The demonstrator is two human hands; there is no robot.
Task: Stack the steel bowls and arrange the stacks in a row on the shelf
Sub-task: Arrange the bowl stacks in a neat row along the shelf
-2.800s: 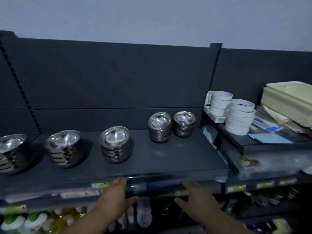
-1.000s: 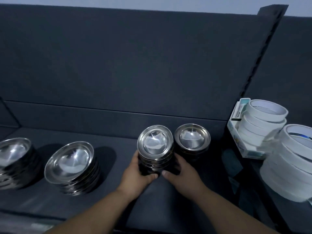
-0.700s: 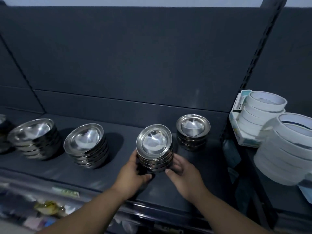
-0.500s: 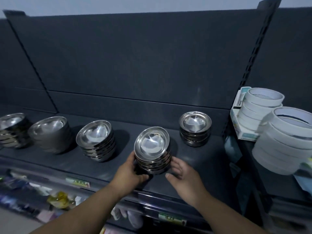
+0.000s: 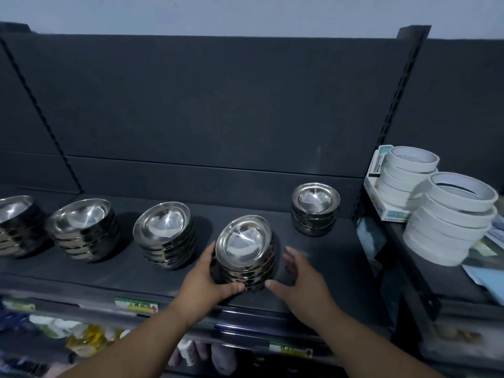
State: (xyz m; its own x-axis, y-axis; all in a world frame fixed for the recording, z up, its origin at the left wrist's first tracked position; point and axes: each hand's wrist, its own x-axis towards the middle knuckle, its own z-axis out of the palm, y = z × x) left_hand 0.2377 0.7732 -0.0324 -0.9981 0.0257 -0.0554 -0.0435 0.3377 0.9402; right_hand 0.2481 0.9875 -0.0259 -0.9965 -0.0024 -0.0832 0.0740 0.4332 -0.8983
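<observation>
your left hand (image 5: 203,282) holds the middle stack (image 5: 245,249) of steel bowls, low in the middle of the frame.
the dark shelf (image 5: 327,255) runs across the frame. white rings (image 5: 450,216) are piled at the right edge. three bowl stacks (image 5: 81,225) sit in a row at the left, and a small stack (image 5: 315,208) sits further back, right of the middle. your left fingers wrap round the middle stack. your right hand (image 5: 302,279) is just beside it, fingers loose and spread, holding nothing.
</observation>
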